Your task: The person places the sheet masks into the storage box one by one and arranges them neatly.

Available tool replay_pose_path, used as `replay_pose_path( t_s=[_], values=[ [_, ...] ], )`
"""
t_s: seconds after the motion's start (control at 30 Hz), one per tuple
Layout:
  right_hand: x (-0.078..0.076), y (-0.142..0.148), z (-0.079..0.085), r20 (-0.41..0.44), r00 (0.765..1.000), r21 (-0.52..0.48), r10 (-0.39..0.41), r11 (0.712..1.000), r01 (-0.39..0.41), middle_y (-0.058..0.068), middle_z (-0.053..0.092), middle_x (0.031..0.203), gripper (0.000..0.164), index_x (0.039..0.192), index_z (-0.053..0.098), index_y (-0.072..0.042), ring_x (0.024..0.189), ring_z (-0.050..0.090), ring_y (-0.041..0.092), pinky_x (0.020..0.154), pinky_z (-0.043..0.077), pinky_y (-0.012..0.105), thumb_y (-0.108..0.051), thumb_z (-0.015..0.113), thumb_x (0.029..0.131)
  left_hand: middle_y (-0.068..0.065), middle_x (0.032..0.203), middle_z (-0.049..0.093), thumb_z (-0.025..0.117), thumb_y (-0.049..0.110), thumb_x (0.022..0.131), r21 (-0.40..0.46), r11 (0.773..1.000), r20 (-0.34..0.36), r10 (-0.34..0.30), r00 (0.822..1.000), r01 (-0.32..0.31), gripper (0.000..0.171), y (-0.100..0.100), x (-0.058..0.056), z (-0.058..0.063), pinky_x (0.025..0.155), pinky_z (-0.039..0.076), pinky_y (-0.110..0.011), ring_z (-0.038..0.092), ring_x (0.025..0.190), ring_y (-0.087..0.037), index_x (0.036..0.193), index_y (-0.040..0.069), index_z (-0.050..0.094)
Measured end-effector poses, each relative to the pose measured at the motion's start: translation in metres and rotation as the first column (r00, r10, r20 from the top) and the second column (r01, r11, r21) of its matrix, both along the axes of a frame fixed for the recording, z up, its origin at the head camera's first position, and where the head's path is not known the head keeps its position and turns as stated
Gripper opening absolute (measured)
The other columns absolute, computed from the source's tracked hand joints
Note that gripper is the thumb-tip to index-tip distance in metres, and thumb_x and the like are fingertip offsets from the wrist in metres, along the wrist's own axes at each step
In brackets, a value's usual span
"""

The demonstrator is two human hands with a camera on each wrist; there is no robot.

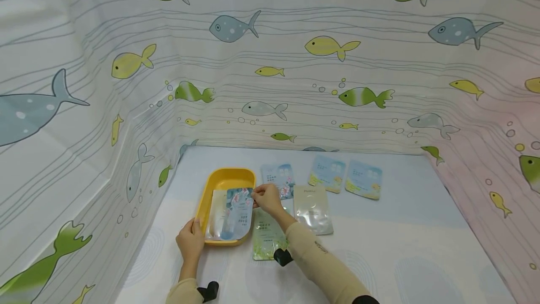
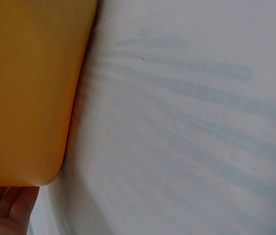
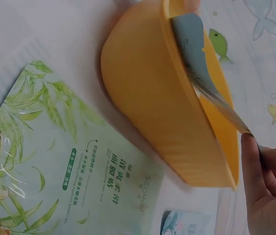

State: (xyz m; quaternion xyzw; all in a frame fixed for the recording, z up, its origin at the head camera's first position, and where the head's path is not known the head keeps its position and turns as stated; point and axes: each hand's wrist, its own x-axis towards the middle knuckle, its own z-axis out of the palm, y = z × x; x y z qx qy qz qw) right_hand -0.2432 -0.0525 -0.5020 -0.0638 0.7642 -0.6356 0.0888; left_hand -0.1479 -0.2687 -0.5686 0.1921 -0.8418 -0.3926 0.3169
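Note:
My right hand pinches the edge of a blue floral sheet mask packet between thumb and fingers. That packet lies tilted in the yellow tray, partly over a pale cream packet. In the right wrist view the blue packet slants across the tray's rim, held by the right hand. My left hand grips the tray's left side near its front corner. The left wrist view shows its fingers against the end of the tray.
Right of the tray lie a green packet, partly under my right forearm, and a silvery cream packet. Farther back are a blue floral packet and two light blue packets. A fish-patterned curtain surrounds the table.

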Motion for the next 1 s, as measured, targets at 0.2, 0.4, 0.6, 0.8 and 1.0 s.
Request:
replay_pose_path(
  t_s=[0.2,0.4,0.6,0.8,1.0],
  values=[
    [0.002,-0.007,-0.006,-0.107,0.994,0.166,0.034,0.986,-0.016,0.014,0.067,0.076,0.011,0.093,0.067,0.008,0.057,0.065,0.022,0.056,0.056,0.032,0.001,0.064,0.085,-0.032,0.094,0.065,0.053,0.001,0.089,-0.006,1.0,-0.006,0.002,1.0,-0.002,0.021,0.0,0.0,-0.001,0.079,0.045,-0.059,0.06,0.09,-0.051,0.098,-0.014,0.065],
    [0.004,-0.012,-0.007,-0.154,0.986,0.337,0.064,0.941,-0.009,0.007,0.067,0.078,0.01,0.092,0.07,0.002,0.063,0.059,0.011,0.055,0.049,0.019,-0.005,0.066,0.085,-0.032,0.095,0.065,0.054,0.001,0.09,-0.006,1.0,0.004,0.002,1.0,-0.002,0.021,0.0,0.0,-0.001,0.08,0.045,-0.059,0.06,0.091,-0.051,0.098,-0.014,0.065],
    [0.002,-0.017,-0.01,-0.186,0.978,0.426,0.098,0.905,-0.01,0.004,0.067,0.079,0.01,0.092,0.071,-0.002,0.066,0.058,0.011,0.056,0.048,0.021,-0.008,0.066,0.086,-0.032,0.094,0.064,0.053,0.001,0.089,-0.01,1.0,0.004,0.004,1.0,-0.004,0.021,-0.001,-0.001,-0.002,0.08,0.045,-0.059,0.06,0.09,-0.052,0.098,-0.015,0.065],
    [0.002,-0.024,-0.014,-0.24,0.953,0.566,0.185,0.824,-0.017,0.005,0.07,0.087,0.013,0.097,0.072,-0.005,0.069,0.061,0.011,0.058,0.049,0.02,-0.011,0.064,0.088,-0.032,0.094,0.065,0.053,0.001,0.09,-0.005,1.0,0.007,0.003,1.0,-0.003,0.021,-0.002,-0.002,-0.004,0.079,0.046,-0.059,0.06,0.09,-0.051,0.098,-0.014,0.065],
    [0.005,-0.029,-0.016,-0.29,0.926,0.675,0.243,0.738,0.018,0.003,0.069,0.08,0.011,0.092,0.071,-0.006,0.061,0.059,0.01,0.051,0.045,0.02,-0.013,0.062,0.09,-0.032,0.096,0.064,0.053,0.002,0.09,0.008,1.0,0.018,0.002,1.0,-0.003,0.022,-0.001,-0.001,-0.004,0.08,0.045,-0.059,0.06,0.091,-0.051,0.099,-0.014,0.065]
  ],
)
